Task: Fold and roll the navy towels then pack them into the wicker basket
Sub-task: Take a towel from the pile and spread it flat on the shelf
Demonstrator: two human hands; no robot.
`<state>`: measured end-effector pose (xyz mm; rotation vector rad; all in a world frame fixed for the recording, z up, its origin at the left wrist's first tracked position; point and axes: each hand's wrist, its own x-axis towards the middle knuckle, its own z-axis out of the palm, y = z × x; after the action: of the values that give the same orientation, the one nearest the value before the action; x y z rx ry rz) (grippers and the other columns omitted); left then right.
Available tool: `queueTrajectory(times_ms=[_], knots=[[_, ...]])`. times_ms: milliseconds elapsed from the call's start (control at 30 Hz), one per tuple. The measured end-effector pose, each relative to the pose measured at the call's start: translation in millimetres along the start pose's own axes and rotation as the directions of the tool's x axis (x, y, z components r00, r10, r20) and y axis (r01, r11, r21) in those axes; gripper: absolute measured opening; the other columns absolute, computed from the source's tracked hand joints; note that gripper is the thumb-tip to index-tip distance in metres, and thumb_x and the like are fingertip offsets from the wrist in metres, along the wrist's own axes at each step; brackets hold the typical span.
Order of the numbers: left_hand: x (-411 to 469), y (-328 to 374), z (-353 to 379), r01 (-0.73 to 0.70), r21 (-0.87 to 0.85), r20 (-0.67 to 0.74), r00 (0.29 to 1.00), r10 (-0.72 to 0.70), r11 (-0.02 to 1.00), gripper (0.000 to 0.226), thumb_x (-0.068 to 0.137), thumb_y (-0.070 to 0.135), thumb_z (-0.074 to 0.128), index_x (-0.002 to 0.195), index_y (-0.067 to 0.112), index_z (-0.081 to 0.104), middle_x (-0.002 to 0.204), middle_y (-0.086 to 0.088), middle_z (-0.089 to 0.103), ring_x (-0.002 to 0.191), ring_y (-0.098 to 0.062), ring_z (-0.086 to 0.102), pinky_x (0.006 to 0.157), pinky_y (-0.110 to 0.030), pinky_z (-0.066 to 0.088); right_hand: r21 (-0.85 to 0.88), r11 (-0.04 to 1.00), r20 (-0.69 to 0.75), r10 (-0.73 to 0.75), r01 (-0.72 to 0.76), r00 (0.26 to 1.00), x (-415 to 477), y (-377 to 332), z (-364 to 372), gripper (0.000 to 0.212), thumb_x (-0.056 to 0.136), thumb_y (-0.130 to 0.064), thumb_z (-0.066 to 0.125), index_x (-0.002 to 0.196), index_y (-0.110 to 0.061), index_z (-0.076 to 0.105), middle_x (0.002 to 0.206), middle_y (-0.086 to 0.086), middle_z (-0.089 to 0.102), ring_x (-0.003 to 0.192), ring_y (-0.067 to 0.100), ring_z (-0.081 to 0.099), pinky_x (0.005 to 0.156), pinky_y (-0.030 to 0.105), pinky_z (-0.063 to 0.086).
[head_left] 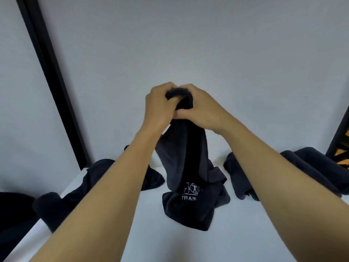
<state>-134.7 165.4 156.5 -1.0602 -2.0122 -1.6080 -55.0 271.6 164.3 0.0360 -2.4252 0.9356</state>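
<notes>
While a black post [51, 78] is slanting down the pale wall [188, 44] at the far left, a crumpled navy towel [62, 207] is lying in a heap on the left part of the white table [245, 233], partly hidden behind the left forearm. Just right of that, the left hand [158, 106] is gripping the top end of a second navy towel [187, 163], its fingers curling tightly over the bunched cloth. This second navy towel is hanging down from the two hands at the middle of the view. Its lower end is resting folded over on the table, where a white stitched logo [191, 192] is showing with its letters reversed. The right hand [200, 110] is meeting the left one, knuckles nearly touching. It is pinching the same top end from the other side, its thumb lying across the cloth. Further right, a third navy towel [311, 167] is lying rumpled on the table, apart from the hanging one, with the right forearm crossing in front of its left portion. At the far right edge, a dark frame [340, 133] is standing beside an orange shape [344, 161], too cut off to identify.
</notes>
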Motion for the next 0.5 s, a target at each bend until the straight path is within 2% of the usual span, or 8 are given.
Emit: queueTrajectory(times_ms=[67,133,200,267,333,367,400,500], knots=[[0,-6,-12,0.034,-0.046,0.003,0.999,-0.034,0.998,0.004,0.083,0.017,0.067,0.079,0.016,0.07,0.073,0.003,0.069,0.069,-0.008,0.065,0.061,-0.022,0.052,-0.006,1.0,-0.025,0.013,-0.013,1.0,3,-4,-8,0.02,0.087,-0.023,0.068,0.104,-0.013,0.067,0.096,0.003,0.069,0.09,0.019,0.065,0.084,0.038,0.053],[-5,-12,-24,0.106,-0.115,0.077,0.992,-0.097,0.988,0.012,0.085,0.024,0.07,0.082,0.012,0.071,0.077,0.0,0.071,0.071,-0.01,0.066,0.066,-0.025,0.053,0.055,0.998,-0.018,0.035,-0.034,0.999,3,0,-11,0.016,0.093,-0.023,0.06,0.095,-0.011,0.07,0.092,0.007,0.071,0.083,0.019,0.066,0.078,0.034,0.054],[-16,-16,-27,0.276,-0.216,0.254,0.942,-0.219,0.937,0.019,0.085,0.03,0.073,0.09,0.012,0.073,0.084,-0.001,0.075,0.08,-0.014,0.072,0.073,-0.028,0.057,0.114,0.993,-0.067,0.047,-0.039,0.997,1,1,-10,0.018,0.096,-0.021,0.056,0.093,-0.011,0.071,0.092,0.009,0.071,0.078,0.014,0.064,0.075,0.032,0.053],[-28,-25,-25,0.417,-0.121,0.439,0.836,-0.328,0.901,0.025,0.078,0.029,0.08,0.093,0.01,0.074,0.083,0.0,0.076,0.076,-0.017,0.072,0.067,-0.027,0.055,0.251,0.966,-0.202,0.118,-0.065,0.972,4,4,-12,0.021,0.096,-0.021,0.054,0.096,-0.008,0.07,0.097,0.013,0.072,0.082,0.018,0.067,0.081,0.04,0.055],[-37,-41,-24,0.425,0.09,0.548,0.734,-0.401,0.901,0.025,0.076,0.024,0.081,0.089,0.004,0.074,0.073,-0.001,0.066,0.059,-0.017,0.056,0.054,-0.024,0.043,0.438,0.892,-0.296,0.261,-0.112,0.919,4,7,-25,0.025,0.096,-0.024,0.056,0.102,-0.004,0.069,0.104,0.015,0.072,0.091,0.023,0.07,0.086,0.044,0.056],[-39,-48,-25,0.412,0.164,0.553,0.713,-0.43,0.896,0.02,0.078,0.022,0.079,0.087,0.005,0.074,0.069,-0.002,0.06,0.056,-0.016,0.045,0.053,-0.024,0.037,0.494,0.861,-0.311,0.31,-0.126,0.899,3,11,-33,0.029,0.095,-0.027,0.059,0.105,-0.001,0.068,0.106,0.016,0.071,0.093,0.024,0.07,0.086,0.044,0.056],[-39,-55,-28,0.401,0.217,0.523,0.722,-0.453,0.89,0.016,0.082,0.022,0.076,0.087,0.007,0.074,0.067,-0.002,0.057,0.055,-0.015,0.042,0.055,-0.024,0.036,0.503,0.853,-0.317,0.334,-0.141,0.888,0,15,-41,0.034,0.094,-0.03,0.062,0.106,0.001,0.067,0.108,0.016,0.071,0.093,0.024,0.07,0.086,0.043,0.056],[-32,-65,-36,0.364,0.336,0.297,0.835,-0.464,0.869,0.014,0.094,0.024,0.061,0.096,0.011,0.064,0.067,-0.003,0.061,0.04,-0.013,0.053,0.05,-0.023,0.039,0.363,0.902,-0.32,0.356,-0.234,0.878,-11,35,-59,0.038,0.093,-0.035,0.062,0.103,0.001,0.068,0.106,0.012,0.072,0.088,0.019,0.069,0.085,0.038,0.057]])
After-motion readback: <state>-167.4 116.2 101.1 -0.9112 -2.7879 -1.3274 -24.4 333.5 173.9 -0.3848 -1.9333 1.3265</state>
